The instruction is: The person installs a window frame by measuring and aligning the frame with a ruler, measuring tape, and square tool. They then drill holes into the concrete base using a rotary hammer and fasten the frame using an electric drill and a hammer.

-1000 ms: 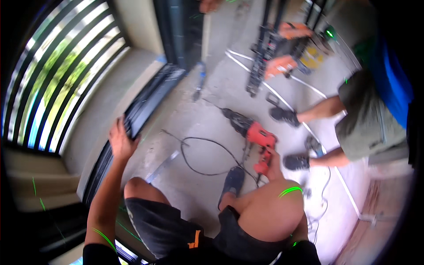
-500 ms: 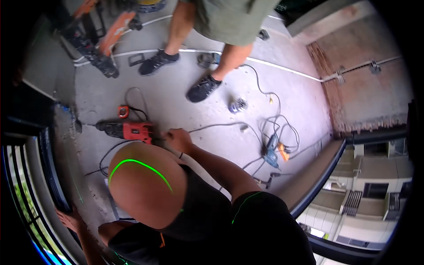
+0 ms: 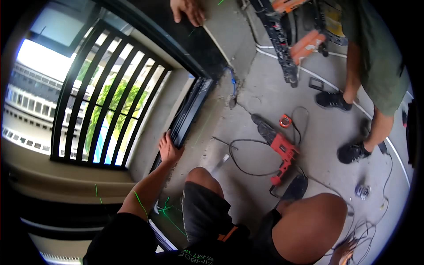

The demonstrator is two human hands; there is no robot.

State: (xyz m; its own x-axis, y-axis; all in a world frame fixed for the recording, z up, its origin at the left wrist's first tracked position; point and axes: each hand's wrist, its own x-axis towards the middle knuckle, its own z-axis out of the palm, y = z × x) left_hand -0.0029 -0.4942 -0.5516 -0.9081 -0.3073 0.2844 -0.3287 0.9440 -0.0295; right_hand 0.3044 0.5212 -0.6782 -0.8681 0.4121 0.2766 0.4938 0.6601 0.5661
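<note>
My left hand [image 3: 170, 149] rests on the black window frame [image 3: 187, 117], its fingers stretched over the edge. At the lower right, my right hand [image 3: 343, 252] is down among tangled cables [image 3: 366, 232], touching or beside an orange thing [image 3: 348, 258]; the rim and dimness hide its grip. A red and black rotary hammer drill [image 3: 285, 148] lies on the concrete floor ahead of my knees, its bit pointing at the wall base. Beside it sits a small orange-red tape measure [image 3: 285, 121]. A blue thing like a tube or cable [image 3: 233, 81] sticks out at the wall corner.
Another person's hand [image 3: 189, 11] rests on the wall ledge at the top. A person in dark shoes [image 3: 353, 152] stands at right. A black and orange ladder [image 3: 304, 44] stands behind. White conduit [image 3: 327, 81] crosses the floor; a small can [image 3: 363, 191] stands right.
The view has swung left, bringing the barred window into sight. My right hand has moved from beside the drill to the cables on the right. My left hand stays at the window frame.
</note>
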